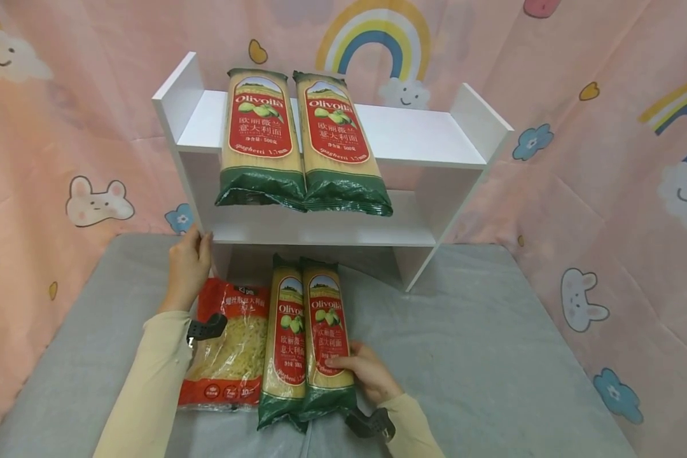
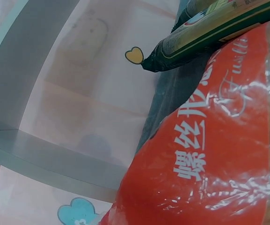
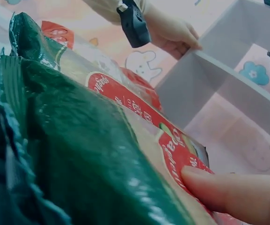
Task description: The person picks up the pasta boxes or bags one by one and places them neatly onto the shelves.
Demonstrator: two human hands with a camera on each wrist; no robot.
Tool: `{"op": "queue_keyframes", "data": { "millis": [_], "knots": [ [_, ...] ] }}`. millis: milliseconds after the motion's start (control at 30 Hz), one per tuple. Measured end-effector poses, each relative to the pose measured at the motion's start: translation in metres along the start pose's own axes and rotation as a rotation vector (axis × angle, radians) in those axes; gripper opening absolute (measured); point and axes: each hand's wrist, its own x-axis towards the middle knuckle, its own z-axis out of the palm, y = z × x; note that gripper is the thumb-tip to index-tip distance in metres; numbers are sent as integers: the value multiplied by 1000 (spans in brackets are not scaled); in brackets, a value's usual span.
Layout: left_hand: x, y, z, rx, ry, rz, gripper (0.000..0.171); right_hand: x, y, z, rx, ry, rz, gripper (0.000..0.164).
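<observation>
In the head view my left hand (image 1: 187, 262) grips the left side of a white two-tier shelf (image 1: 320, 232), its fingers curled at the panel's edge. My right hand (image 1: 372, 374) holds the right-hand one of two lower spaghetti packs (image 1: 327, 331), thumb across the red label and fingers at its right side. The other lower spaghetti pack (image 1: 283, 356) lies against it on the left. Beside that is a red and clear bag of fusilli (image 1: 231, 346), below my left wrist. The right wrist view shows my thumb (image 3: 228, 192) pressing on the pack.
Two more spaghetti packs lie side by side on the shelf's top tier, a left one (image 1: 261, 127) and a right one (image 1: 340, 137), their lower ends jutting past the front edge. A grey cloth (image 1: 492, 356) covers the table. Pink patterned curtain (image 1: 549, 210) hangs behind and at both sides.
</observation>
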Motion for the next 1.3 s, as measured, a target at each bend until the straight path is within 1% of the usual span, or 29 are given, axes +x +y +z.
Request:
{"op": "queue_keyframes", "data": {
  "millis": [200, 400, 567, 933, 1100, 1300],
  "knots": [
    [0, 0, 0, -13, -16, -15, 21, -1, 1, 1, 75, 45, -22, 52],
    [0, 0, -1, -21, -25, -26, 21, -5, 0, 0, 129, 57, -44, 51],
    [-1, 0, -1, -14, -23, -19, 20, -12, -4, 1, 159, 69, -31, 49],
    [-1, -1, 1, 17, -2, 0, 16, -30, -14, -4, 217, 20, -11, 48],
    [-1, 0, 1, 17, 0, 2, 16, -39, -18, -8, 235, -4, -2, 47],
    [0, 0, 1, 7, -1, -4, 16, -50, -26, -9, 201, -14, -10, 52]
  ]
}}
